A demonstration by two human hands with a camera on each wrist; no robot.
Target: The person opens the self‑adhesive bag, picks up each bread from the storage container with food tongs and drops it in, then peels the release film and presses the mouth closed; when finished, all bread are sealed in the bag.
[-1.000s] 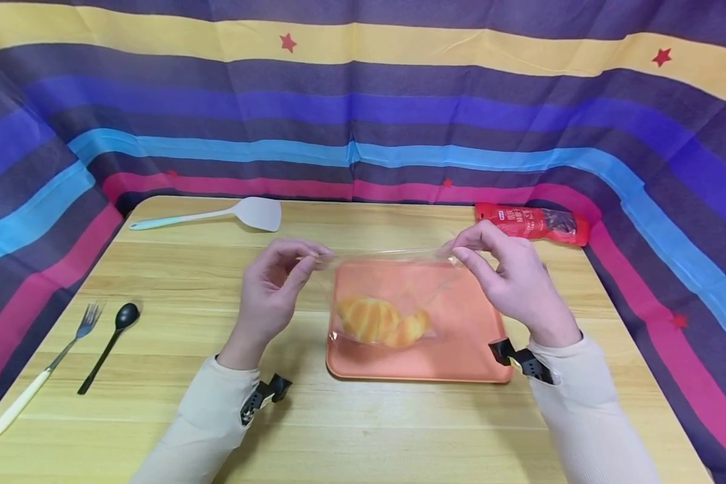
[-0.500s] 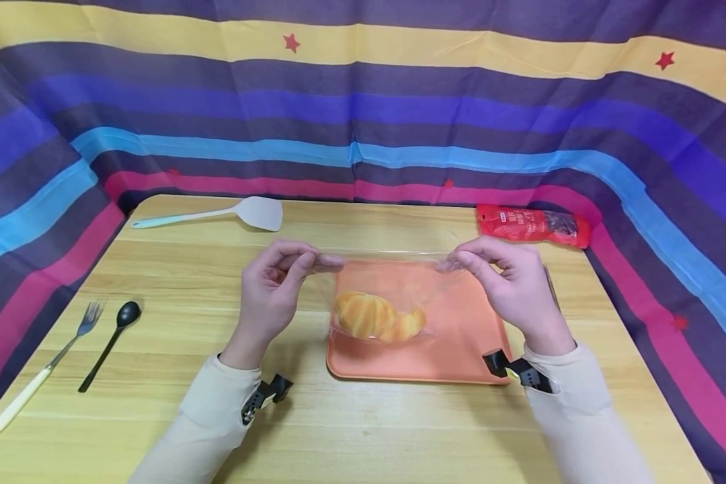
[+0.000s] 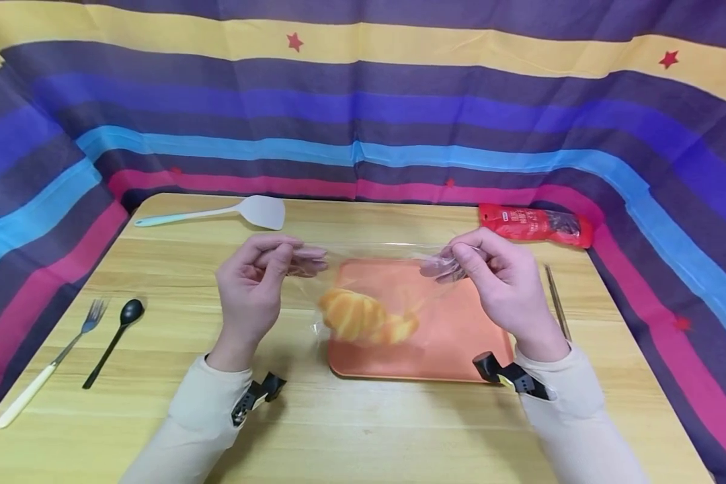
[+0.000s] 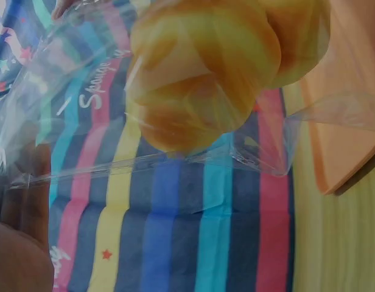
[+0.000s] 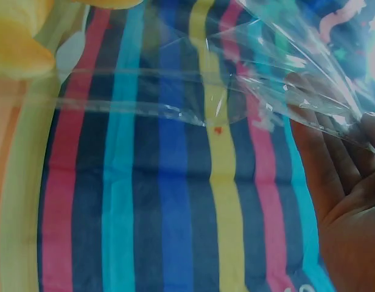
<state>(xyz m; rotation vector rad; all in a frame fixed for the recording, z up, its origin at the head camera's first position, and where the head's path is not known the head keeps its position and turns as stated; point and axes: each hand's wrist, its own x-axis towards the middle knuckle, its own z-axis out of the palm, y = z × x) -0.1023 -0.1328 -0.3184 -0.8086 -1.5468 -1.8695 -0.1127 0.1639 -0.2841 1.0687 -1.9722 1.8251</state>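
Between the two hands hangs a clear plastic bag (image 3: 375, 269) with a croissant (image 3: 353, 316) lying in its lower part. My left hand (image 3: 251, 289) pinches the bag's upper left side between thumb and fingers. At the upper right, my right hand (image 3: 508, 286) pinches the film the same way. Below and behind the bag lies an orange tray (image 3: 411, 366) on the table. The left wrist view shows the croissant (image 4: 199, 79) close up through the film, apart from the tray (image 4: 339, 140). In the right wrist view the bag's film (image 5: 236, 91) runs to the fingers (image 5: 321, 140).
A white spatula (image 3: 260, 212) lies at the back left, a red packet (image 3: 532, 225) at the back right. On the left are a fork (image 3: 54, 363) and a black spoon (image 3: 117, 336). Chopsticks (image 3: 556, 299) lie right of the tray. A striped cloth (image 3: 363, 107) surrounds the table.
The left hand has moved left and slightly up, pulling the bag wider. The croissant has shifted left with it. The right hand keeps its grip, and the chopsticks have come more into view.
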